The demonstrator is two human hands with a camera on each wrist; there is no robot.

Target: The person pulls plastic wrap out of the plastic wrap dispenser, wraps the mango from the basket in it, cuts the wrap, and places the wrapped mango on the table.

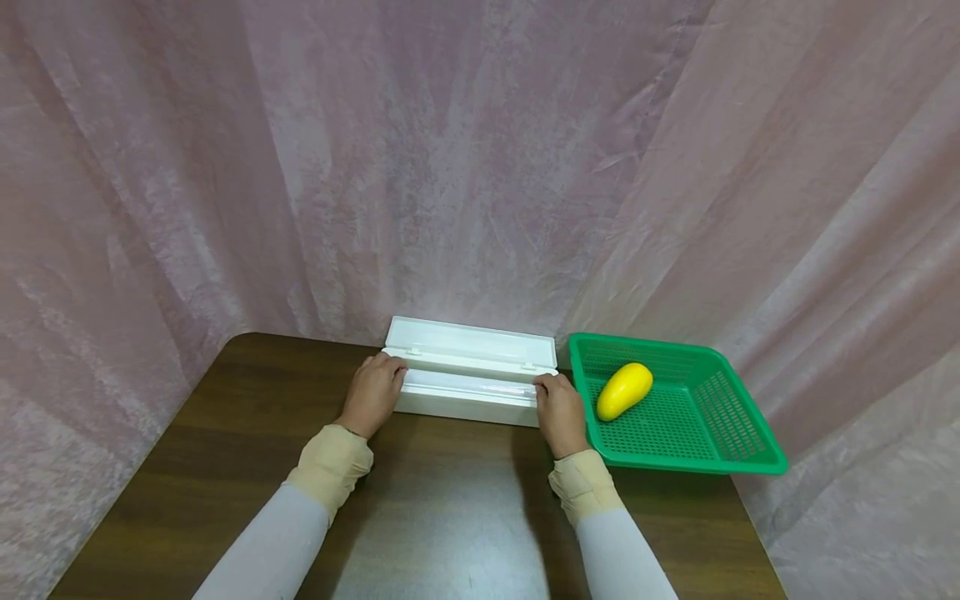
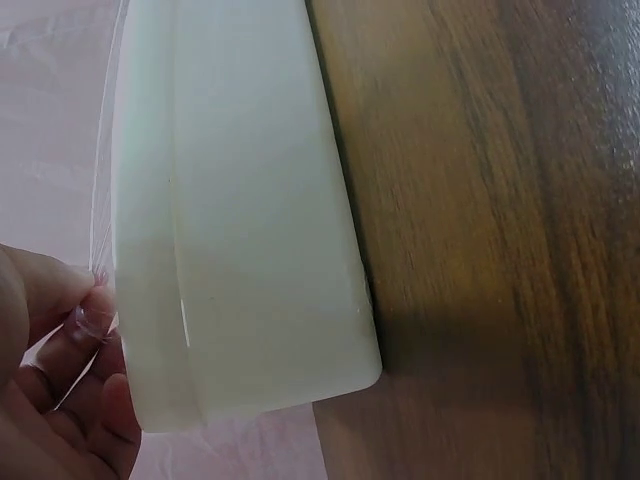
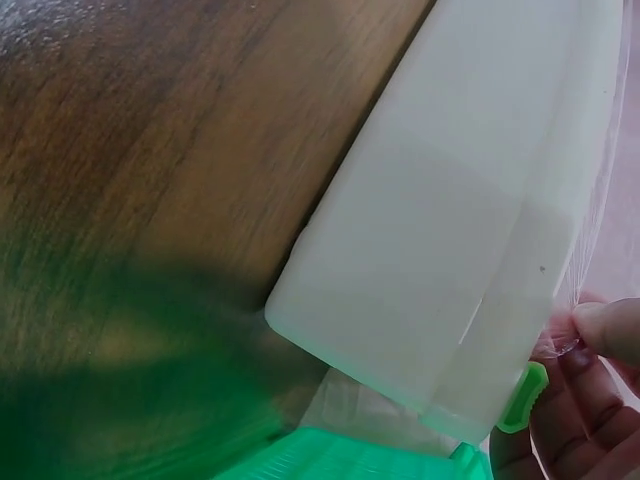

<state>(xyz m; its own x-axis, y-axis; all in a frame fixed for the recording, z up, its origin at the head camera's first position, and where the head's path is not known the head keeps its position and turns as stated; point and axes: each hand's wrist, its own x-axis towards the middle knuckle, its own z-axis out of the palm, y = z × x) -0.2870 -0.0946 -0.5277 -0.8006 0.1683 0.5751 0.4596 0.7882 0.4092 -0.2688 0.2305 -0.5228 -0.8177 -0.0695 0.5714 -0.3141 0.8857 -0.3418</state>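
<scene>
1. Pinching clear film (image 2: 103,245) between the thumb and fingers of the left hand (image 1: 371,393), all but closed at the tips, at the left end of a long white box (image 1: 465,408).
2. Gripping the same film at the opposite end with the right hand (image 1: 560,410), likewise drawn together at thumb and fingers, with only a thin, creased edge in hold.
3. Running along the upper edge of the box from hand to hand, gathered into fine wrinkles at both pinches.
4. Resting lengthwise on the brown tabletop (image 1: 247,433), near its far edge, with lid (image 1: 471,340) tipped back towards a pink curtain (image 1: 465,183).
5. Fitted at the box's right end with a small green tab (image 3: 523,398), close by the right hand's fingers (touching or just apart, cannot tell).
6. Flanked on the right, just beside the box, by a perforated green basket (image 1: 675,464), with a smooth yellow oval item (image 1: 625,392) lying aslant in its left part.
7. Clad in pale sleeves (image 1: 262,550), with cream bands (image 1: 330,468) around the wrists.
</scene>
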